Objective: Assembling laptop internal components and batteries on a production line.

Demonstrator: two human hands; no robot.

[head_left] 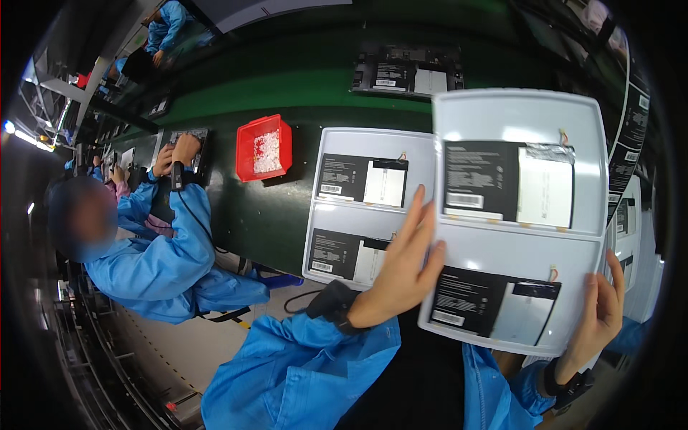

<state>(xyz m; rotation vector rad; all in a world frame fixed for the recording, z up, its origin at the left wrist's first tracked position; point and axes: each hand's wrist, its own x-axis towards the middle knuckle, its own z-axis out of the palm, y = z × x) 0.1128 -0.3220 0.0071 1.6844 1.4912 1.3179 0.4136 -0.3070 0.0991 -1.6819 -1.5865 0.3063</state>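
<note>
A white plastic tray [519,111] with two compartments is held up and tilted in front of me. Each compartment carries a flat battery pack [476,179], black on one side and silver-white on the other, with short coloured wires at its top. My left hand [405,261] lies along the tray's left edge, fingers long and the thumb side over the rim. At the lower right corner, my right hand [602,312] grips the other edge; some of its fingers are hidden behind. A second similar tray [344,213] with two battery packs rests on the bench, partly covered by my left hand.
A red bin [244,154] of small white pieces stands on the dark green bench [244,222]. An opened device [405,75] with a battery lies beyond the trays. To the left a co-worker in blue [161,265] works on another device. More trays [629,215] are at the right.
</note>
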